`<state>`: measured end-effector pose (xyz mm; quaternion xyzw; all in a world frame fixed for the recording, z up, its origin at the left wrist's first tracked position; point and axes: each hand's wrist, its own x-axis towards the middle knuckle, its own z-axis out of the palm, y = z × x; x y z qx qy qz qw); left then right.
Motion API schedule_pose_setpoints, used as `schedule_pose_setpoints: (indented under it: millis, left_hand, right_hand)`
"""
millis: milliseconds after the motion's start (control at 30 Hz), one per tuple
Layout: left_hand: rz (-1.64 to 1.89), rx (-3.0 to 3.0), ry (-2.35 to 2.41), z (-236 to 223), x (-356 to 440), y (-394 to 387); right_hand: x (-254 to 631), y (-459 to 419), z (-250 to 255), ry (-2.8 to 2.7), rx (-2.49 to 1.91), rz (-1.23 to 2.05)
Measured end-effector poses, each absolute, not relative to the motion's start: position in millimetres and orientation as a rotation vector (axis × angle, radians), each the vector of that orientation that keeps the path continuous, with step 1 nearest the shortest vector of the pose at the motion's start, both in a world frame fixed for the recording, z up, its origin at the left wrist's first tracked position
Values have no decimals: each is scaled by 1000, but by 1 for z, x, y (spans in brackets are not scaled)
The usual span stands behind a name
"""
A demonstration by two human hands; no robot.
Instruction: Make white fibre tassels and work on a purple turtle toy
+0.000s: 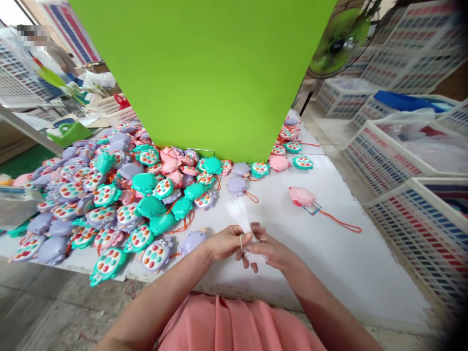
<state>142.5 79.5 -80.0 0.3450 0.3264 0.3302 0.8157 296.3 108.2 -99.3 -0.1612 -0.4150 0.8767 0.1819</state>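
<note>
My left hand and my right hand meet over the near edge of the white table. Together they pinch a thin clear plastic bag that rises between the fingers. A yellowish rubber band hangs at my left fingertips. A purple toy lies just left of my left hand. A pink toy with a tag and an orange cord lies alone to the right, further back.
A large heap of teal, purple and pink toys covers the table's left half. A green board stands behind it. White lattice crates line the right side, with a fan behind.
</note>
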Motion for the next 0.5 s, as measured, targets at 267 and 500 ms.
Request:
schedule_pose_setpoints:
  millis: [267, 500]
  left_hand:
    - [1284, 480, 775, -59, 137, 100]
    - [1323, 326, 799, -48, 107, 118]
  right_hand:
    - [304, 103, -120, -953, -416, 2679]
    - [331, 103, -122, -1490, -629, 2147]
